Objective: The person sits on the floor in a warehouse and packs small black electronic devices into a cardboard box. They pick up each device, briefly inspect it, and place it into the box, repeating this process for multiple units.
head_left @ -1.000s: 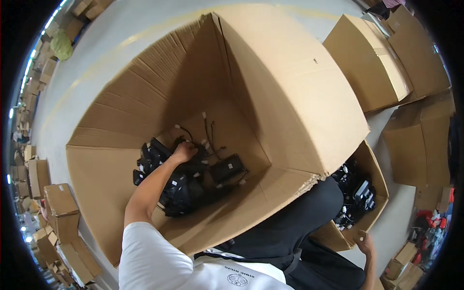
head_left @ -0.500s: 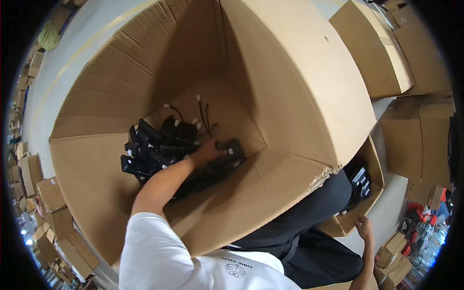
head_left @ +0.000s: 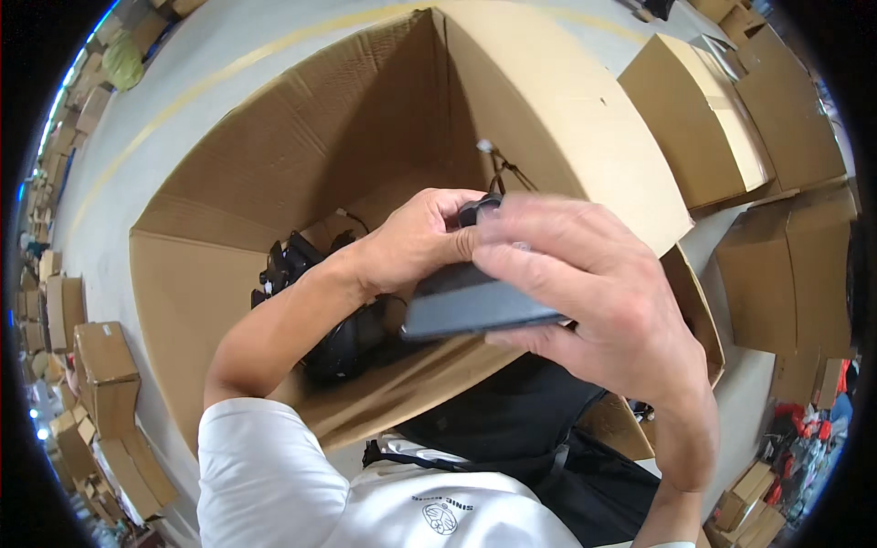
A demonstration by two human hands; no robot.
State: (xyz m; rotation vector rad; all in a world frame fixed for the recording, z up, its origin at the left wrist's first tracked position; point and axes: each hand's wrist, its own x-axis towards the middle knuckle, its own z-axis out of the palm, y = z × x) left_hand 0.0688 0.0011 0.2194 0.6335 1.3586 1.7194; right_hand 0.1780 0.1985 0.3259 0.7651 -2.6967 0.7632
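A flat black plastic part is raised above the near edge of a large open cardboard box. My left hand grips its far end, thumb and fingers closed round a dark knob-like piece. From the right, my right hand is wrapped round the part, its upper fingers smeared by motion. A thin dark cable with a white connector sticks up beyond my hands. Inside the box, a pile of similar black parts with cables lies partly hidden behind my left forearm.
A smaller open carton stands on the floor to the right of my legs, mostly hidden by my right arm. More cardboard boxes stand farther right. Other cartons line the left side. A yellow line runs across the floor beyond the box.
My left hand has come up out of the large box with a black part. My right hand has moved from beside the smaller carton up to the part and holds it too.
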